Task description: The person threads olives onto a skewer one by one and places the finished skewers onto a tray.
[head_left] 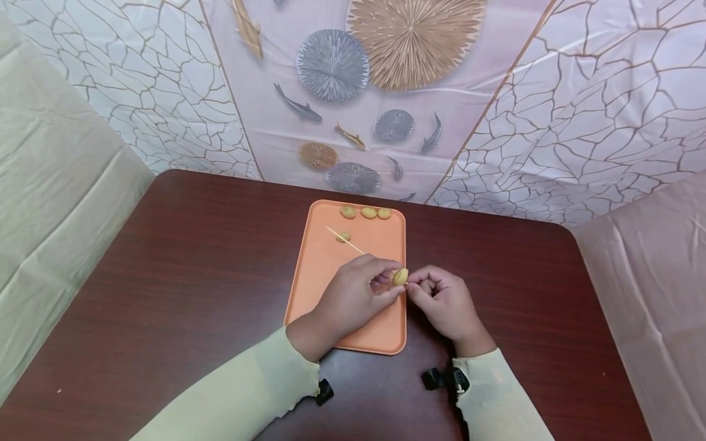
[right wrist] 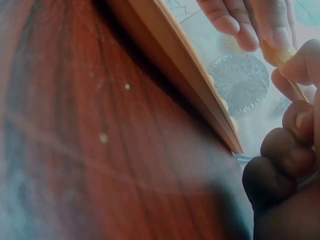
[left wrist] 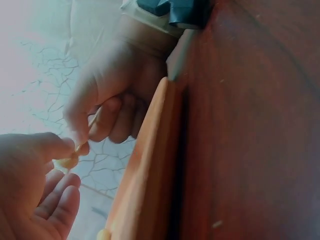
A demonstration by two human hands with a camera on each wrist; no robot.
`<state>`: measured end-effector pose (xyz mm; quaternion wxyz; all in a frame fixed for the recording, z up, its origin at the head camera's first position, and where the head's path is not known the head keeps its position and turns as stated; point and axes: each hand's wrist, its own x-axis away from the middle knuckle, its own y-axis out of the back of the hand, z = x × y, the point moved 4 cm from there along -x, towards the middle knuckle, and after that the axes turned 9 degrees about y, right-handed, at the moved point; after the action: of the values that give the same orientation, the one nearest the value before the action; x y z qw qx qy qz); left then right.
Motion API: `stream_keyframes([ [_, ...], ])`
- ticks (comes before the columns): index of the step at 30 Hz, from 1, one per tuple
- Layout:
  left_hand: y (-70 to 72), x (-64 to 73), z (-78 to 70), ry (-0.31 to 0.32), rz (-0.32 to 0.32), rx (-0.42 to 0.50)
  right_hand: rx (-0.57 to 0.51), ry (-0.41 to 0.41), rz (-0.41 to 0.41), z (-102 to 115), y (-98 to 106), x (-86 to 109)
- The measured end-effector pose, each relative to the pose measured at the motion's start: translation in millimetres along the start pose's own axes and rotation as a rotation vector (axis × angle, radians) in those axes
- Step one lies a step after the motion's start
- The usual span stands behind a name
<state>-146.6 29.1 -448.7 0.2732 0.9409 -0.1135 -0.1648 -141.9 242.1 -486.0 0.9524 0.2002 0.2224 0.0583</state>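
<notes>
My left hand (head_left: 353, 291) is over the orange tray (head_left: 380, 343) and pinches a small oval yellow-green fruit (head_left: 400, 277) between thumb and fingertips. Meeting it at the tray's right edge, my right hand (head_left: 445, 301) pinches a thin pale wooden skewer (right wrist: 299, 91) close against that fruit (right wrist: 278, 54); the other fingers are curled. A long pale skewer length (head_left: 353, 246) shows beyond the left hand, crossing over another fruit (head_left: 344, 236) in the head view. I cannot tell whether both lengths are one skewer. My fingers partly hide the held fruit.
Several similar fruits (head_left: 368, 212) sit along the tray's far end. The tray stands on a dark red-brown wooden table (head_left: 209, 263). A patterned cloth (head_left: 276, 147) hangs behind it, with plain pale cloth at both sides. Tiny pale specks (right wrist: 103, 137) dot the tabletop.
</notes>
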Motion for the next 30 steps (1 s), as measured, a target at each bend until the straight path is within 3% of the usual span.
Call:
stream_keyframes([
  [4,16.0,-8.2,3.6,0.061,0.003,-0.017,-0.006,-0.031,-0.064,-2,4,-0.7],
  [8,36.6,-21.5,8.7,0.127,0.006,-0.098,-0.016,-0.081,-0.111,-6,9,-0.5],
  [15,63.0,-47.9,16.5,0.15,0.043,-0.3,-0.019,-0.129,-0.12,-13,12,-0.1],
  [22,60.8,-67.8,30.8,0.184,0.183,-0.605,-0.058,-0.165,-0.141,-14,15,-0.2],
  [25,56.4,-70.4,38.5,0.2,0.224,-0.672,-0.071,-0.167,-0.139,-14,16,-0.2],
  [30,51.6,-72.9,46.1,0.197,0.234,-0.713,-0.07,-0.165,-0.132,-14,16,-0.2],
])
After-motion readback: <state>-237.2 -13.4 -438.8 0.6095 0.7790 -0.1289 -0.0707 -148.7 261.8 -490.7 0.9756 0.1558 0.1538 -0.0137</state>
